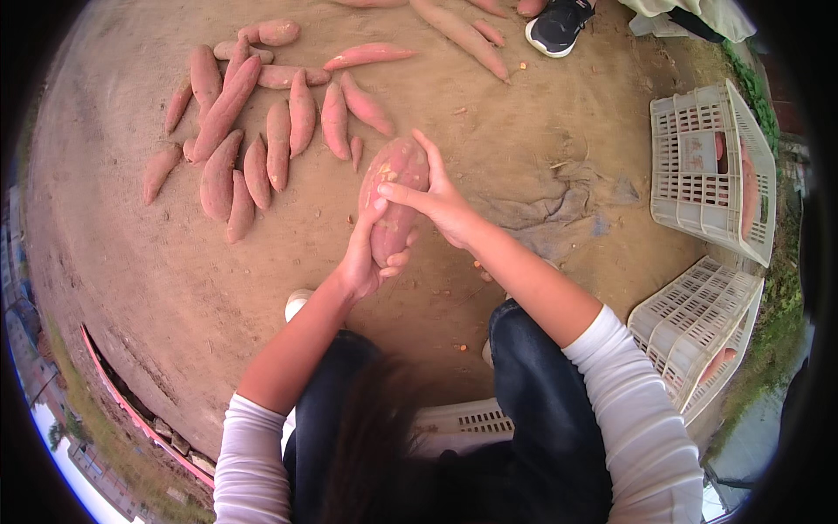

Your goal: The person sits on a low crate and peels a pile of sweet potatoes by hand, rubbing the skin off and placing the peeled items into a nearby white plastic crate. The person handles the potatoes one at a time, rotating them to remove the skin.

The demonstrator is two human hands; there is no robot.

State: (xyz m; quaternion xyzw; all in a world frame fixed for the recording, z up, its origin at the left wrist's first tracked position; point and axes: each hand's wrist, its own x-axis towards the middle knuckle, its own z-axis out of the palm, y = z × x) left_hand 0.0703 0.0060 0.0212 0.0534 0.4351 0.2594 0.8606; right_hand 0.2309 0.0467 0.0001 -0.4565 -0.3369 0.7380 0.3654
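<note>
A large, thick red-skinned sweet potato (398,188) is held up before me between both hands. My left hand (368,253) wraps round its lower end, fingers curling beneath and thumb on the near side. Around its upper right side closes my right hand (436,196), the thumb laid across the top of the skin. Pale scuffs mark the skin. On the ground beyond, to the left, lies a loose group of sweet potatoes (278,144) of differing lengths, several touching one another.
Two white slatted plastic crates (690,188) (676,323) with sweet potatoes inside stand at the right. A grey cloth (567,205) lies crumpled on the dirt ground. Another person's dark shoe (559,31) is at the top, near long sweet potatoes (463,35). Beneath me is a pale slatted crate (463,421).
</note>
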